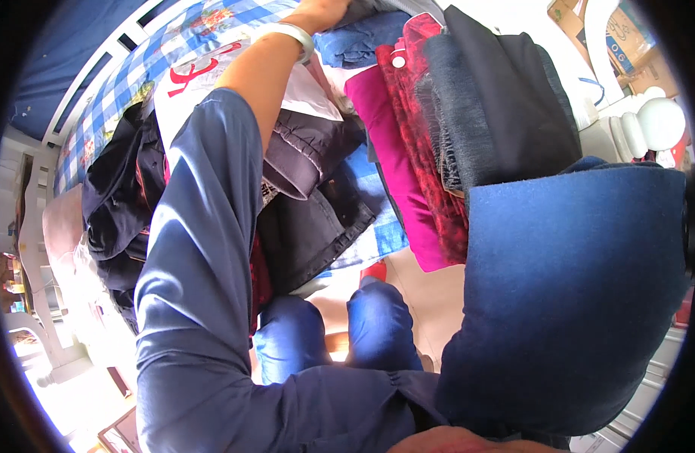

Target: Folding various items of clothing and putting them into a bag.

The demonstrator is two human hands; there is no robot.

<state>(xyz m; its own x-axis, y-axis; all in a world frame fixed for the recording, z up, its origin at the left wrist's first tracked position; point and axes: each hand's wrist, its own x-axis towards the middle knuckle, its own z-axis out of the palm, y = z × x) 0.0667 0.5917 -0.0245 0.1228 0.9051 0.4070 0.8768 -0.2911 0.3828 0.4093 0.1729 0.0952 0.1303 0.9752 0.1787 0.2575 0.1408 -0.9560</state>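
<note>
My left hand [326, 11] reaches to the top edge of the view, a pale bangle [295, 37] on its wrist. It is at a grey cloth [376, 8], and its fingers are cut off or hidden. Just below lies a folded blue garment [361, 39]. Beneath my forearm are a white plastic bag with red print [203, 71] and a dark padded garment [308, 150]. To the right, folded clothes stand in a row: magenta cloth [395, 175], red patterned cloth [418, 164], and dark trousers [512, 107]. My right hand is out of view; blue cloth [574, 272] fills that side.
A blue-and-white checked bedspread [112, 116] covers the bed, with a white rail [78, 96] behind. Black clothes [118, 187] heap at the left. A black garment [310, 238] hangs near my knees. White bedpost knob [660, 124] and cardboard boxes [625, 42] are at right.
</note>
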